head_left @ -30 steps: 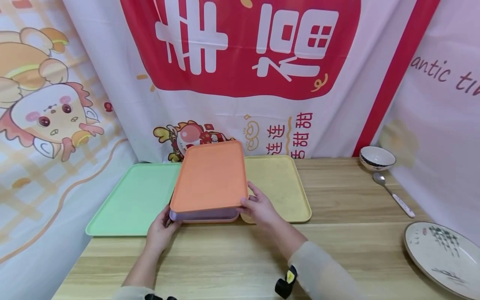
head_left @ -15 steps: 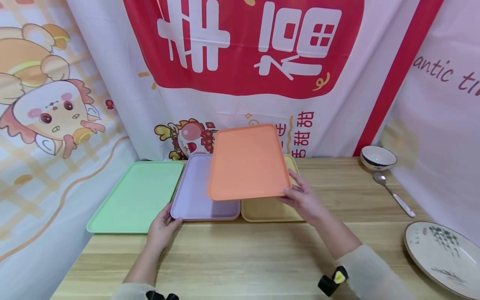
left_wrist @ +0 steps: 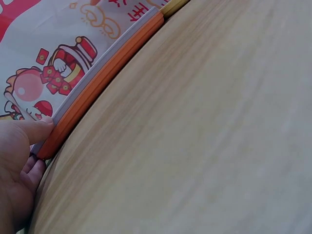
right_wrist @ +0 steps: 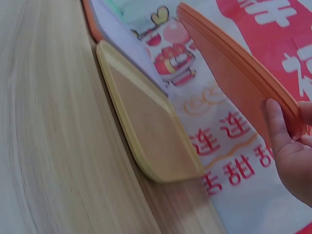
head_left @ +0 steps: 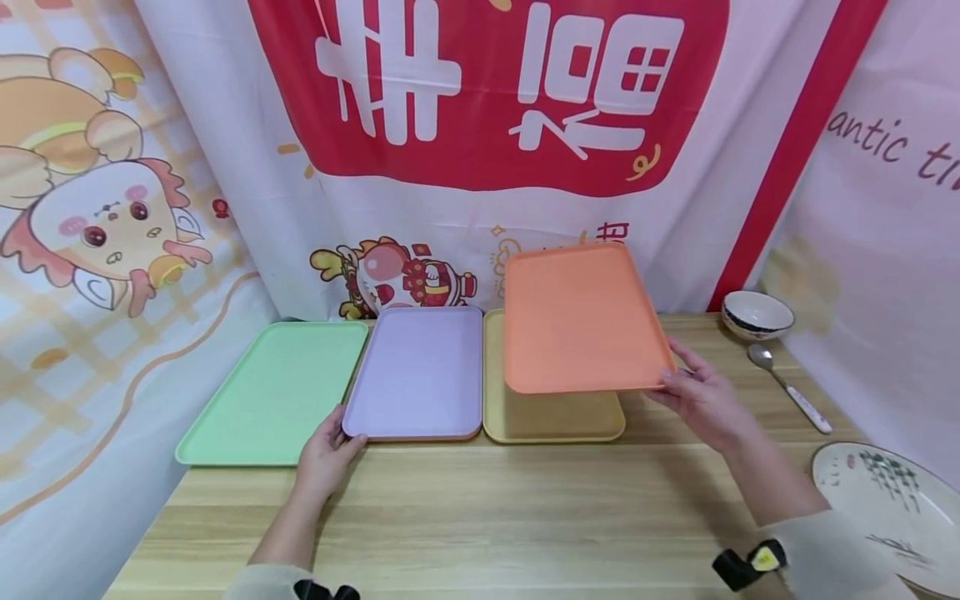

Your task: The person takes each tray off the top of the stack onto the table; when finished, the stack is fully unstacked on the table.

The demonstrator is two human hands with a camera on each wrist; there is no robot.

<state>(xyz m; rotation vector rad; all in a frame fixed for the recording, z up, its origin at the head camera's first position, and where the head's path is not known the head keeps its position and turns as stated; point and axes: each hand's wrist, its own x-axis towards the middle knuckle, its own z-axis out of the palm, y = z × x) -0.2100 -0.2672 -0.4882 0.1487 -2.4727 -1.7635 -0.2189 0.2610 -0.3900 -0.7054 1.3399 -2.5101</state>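
My right hand (head_left: 708, 407) grips the near right corner of an orange tray (head_left: 585, 321), which is raised and tilted above the yellow tray (head_left: 558, 419). In the right wrist view that orange tray (right_wrist: 239, 73) shows its underside, with a finger against it. My left hand (head_left: 326, 454) holds the near left corner of the purple tray (head_left: 420, 375). The left wrist view shows my thumb on the purple rim and fingers at the corner; another orange tray (left_wrist: 102, 87) lies directly beneath the purple one. To the left lies a green tray (head_left: 277, 392).
On the right of the wooden table (head_left: 465, 517) stand a bowl (head_left: 757, 315), a spoon (head_left: 791, 390) and a large patterned plate (head_left: 892, 500), partly behind my right sleeve. Printed cloth (head_left: 480, 150) hangs along the back and both sides.
My right hand has lifted the orange tray off the purple one and carried it right, over the yellow tray. The purple tray is now uncovered. My left hand stays at its corner.
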